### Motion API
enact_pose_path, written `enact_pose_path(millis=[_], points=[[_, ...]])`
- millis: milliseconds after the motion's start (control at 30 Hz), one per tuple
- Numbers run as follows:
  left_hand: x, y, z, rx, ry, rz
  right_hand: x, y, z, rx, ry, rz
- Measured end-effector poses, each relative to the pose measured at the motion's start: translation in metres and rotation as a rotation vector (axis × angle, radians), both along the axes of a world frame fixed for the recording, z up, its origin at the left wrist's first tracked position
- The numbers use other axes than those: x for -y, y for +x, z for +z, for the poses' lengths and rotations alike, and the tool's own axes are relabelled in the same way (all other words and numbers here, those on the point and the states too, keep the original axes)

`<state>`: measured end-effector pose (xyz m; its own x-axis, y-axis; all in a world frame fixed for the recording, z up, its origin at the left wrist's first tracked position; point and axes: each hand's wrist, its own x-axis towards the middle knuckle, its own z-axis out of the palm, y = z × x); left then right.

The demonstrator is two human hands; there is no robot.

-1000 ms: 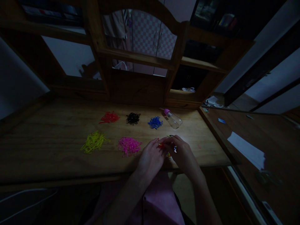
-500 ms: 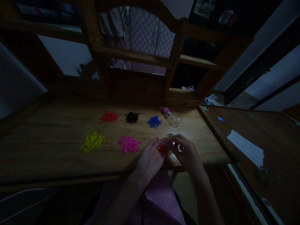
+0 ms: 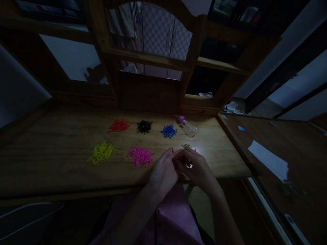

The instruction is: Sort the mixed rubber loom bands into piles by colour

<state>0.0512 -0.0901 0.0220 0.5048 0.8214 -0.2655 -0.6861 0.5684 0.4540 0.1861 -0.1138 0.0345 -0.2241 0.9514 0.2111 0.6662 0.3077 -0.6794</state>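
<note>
My left hand (image 3: pixel 163 172) is cupped near the table's front edge, fingers curled round small red rubber bands (image 3: pixel 172 149), of which only a bit shows at the fingertips. Over its palm, my right hand (image 3: pixel 196 168) has thumb and fingers pinched together; what they hold, if anything, is hidden. Just behind the right hand lies a small mixed pile of bands (image 3: pixel 187 146), partly covered by it. To the left is a pile of pink rubber bands (image 3: pixel 141 157). Farther back are blue bands (image 3: pixel 168 131), black bands (image 3: pixel 144 126) and red bands (image 3: pixel 119 126). Yellow bands (image 3: pixel 102 152) lie farthest left.
A clear bottle with a pink cap (image 3: pixel 189 128) lies on the wooden table (image 3: pixel 63 163) behind my hands. A wooden shelf unit (image 3: pixel 150 93) closes off the back. On the brown surface to the right rest white paper (image 3: pixel 268 160) and a small blue card (image 3: pixel 241 129).
My right hand has moved left and closed in on the left palm, fingers now pinched. The red bands seen in the palm are now mostly hidden. The view has shifted slightly.
</note>
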Motion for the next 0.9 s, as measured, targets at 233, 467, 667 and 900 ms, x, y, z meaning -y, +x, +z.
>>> enact_pose_path(millis=[233,467,667,900], points=[[0.0,0.001,-0.007,0.132,-0.081,-0.034,-0.006,0.005,-0.001,-0.367,-0.033,-0.114],[0.002,0.002,-0.009,0.186,-0.177,0.03,-0.008,0.007,-0.01,-0.74,-0.226,-0.238],[0.006,0.004,-0.008,0.186,-0.174,0.021,-0.009,0.009,-0.013,-0.881,-0.214,-0.363],[-0.033,-0.043,0.005,-0.057,-0.185,0.304,-0.001,0.021,-0.009,-0.916,-0.126,-0.413]])
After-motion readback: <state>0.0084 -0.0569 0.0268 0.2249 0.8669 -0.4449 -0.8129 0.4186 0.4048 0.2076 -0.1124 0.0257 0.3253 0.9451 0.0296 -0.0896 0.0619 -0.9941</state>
